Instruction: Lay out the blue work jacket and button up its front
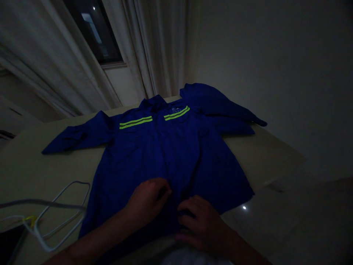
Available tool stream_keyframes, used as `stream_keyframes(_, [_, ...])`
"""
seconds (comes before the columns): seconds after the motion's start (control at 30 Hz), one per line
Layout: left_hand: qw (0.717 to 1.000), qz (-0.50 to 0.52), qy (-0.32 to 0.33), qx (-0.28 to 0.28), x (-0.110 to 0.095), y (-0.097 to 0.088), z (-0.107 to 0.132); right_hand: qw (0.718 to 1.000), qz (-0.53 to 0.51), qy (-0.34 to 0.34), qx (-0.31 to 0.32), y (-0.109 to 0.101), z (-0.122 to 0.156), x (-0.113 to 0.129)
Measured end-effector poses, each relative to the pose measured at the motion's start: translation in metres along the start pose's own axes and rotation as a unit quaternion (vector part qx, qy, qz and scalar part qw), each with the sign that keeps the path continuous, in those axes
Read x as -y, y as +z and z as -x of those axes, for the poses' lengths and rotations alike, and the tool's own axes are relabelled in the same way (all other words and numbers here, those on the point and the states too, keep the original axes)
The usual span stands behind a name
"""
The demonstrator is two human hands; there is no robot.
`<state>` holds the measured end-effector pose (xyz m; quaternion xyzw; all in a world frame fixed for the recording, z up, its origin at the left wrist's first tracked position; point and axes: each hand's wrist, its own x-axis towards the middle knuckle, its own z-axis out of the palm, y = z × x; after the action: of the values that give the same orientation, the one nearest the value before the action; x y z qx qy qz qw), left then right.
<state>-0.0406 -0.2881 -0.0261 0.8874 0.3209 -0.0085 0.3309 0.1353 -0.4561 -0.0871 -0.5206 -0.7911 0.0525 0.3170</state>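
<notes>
A dark blue work jacket (pixel 176 154) with two yellow-green reflective stripes across the chest lies face up on a pale table (pixel 261 154), sleeves spread to both sides. My left hand (pixel 147 200) rests on the lower front of the jacket, fingers curled and pinched at the front closure. My right hand (pixel 200 222) sits just to its right at the hem, fingers bent and pressed onto the same strip of fabric. The room is dim, so small details at the fingertips are unclear.
A white wire clothes hanger (pixel 59 209) lies on the table left of the jacket, beside a dark flat object at the corner. White curtains (pixel 154 48) and a dark window (pixel 93 29) stand behind the table. Glossy floor shows at right.
</notes>
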Motion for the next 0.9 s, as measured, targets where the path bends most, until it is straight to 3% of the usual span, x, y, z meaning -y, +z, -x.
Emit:
stream_keyframes(0.27, [0.996,-0.026,-0.003,-0.080,0.021,-0.033,-0.039,1.000,0.001,0.004,0.006,-0.001,-0.001,0.002])
stream_keyframes(0.6, [0.984,-0.097,-0.047,-0.145,0.073,-0.087,-0.137,1.000,0.016,-0.003,-0.014,0.005,0.003,0.001])
stream_keyframes(0.73, [0.970,-0.150,-0.073,-0.174,0.096,-0.111,-0.179,0.998,0.037,-0.024,-0.049,0.020,0.008,-0.004])
stream_keyframes(0.9, [0.964,-0.147,-0.116,-0.190,0.119,-0.138,-0.226,0.997,0.004,0.042,-0.064,0.049,0.020,-0.014])
